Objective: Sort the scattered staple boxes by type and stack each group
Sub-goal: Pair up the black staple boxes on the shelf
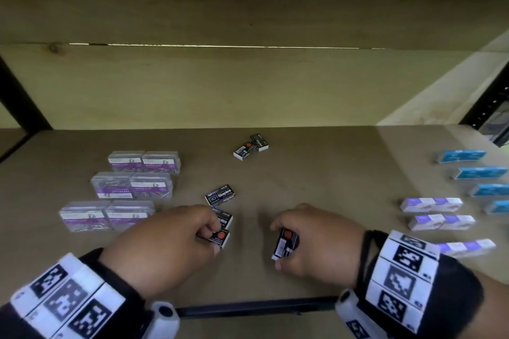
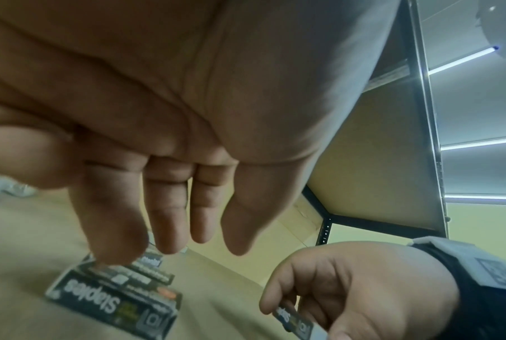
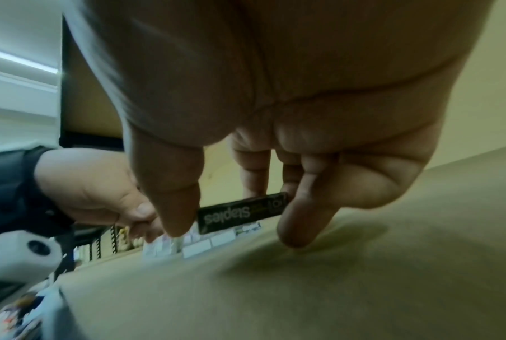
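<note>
My right hand (image 1: 311,242) pinches one black staple box (image 1: 285,245) just above the shelf (image 1: 330,173), and my left hand (image 1: 165,242) has its fingers curled down on a black box (image 1: 220,237) lying beside another black box (image 1: 224,220). More black boxes (image 1: 250,147) sit farther back from my left hand. If I drop mine crooked, I think the little stack could slide apart.
</note>
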